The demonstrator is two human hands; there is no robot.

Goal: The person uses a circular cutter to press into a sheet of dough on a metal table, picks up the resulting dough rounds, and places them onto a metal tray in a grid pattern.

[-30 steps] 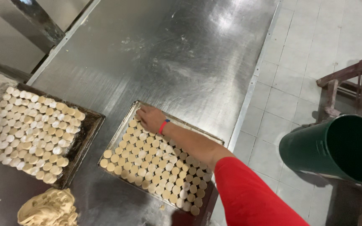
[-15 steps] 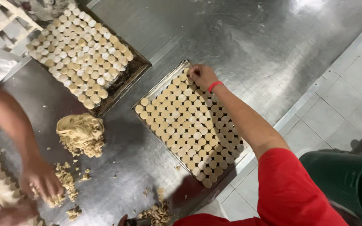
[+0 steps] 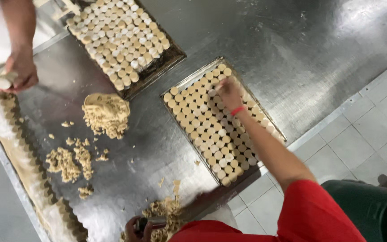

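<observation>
Far tray [image 3: 175,57] of rounds, dough lump [image 3: 106,113], perhaps green bin [image 3: 372,210]

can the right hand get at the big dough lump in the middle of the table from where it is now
Probably yes. The right hand rests on the near tray of dough rounds, and only bare steel table lies between that tray and the dough lump; nothing stands in the way.

Right hand [image 3: 229,93], red band at the wrist, rests on round tan dough discs [image 3: 202,130] filling a rectangular metal tray [image 3: 272,127]. Left hand [image 3: 139,227] low at frame edge, gripping a small metal tool [image 3: 156,220]. Loose dough heap [image 3: 106,114] on the steel table [image 3: 292,49].
</observation>
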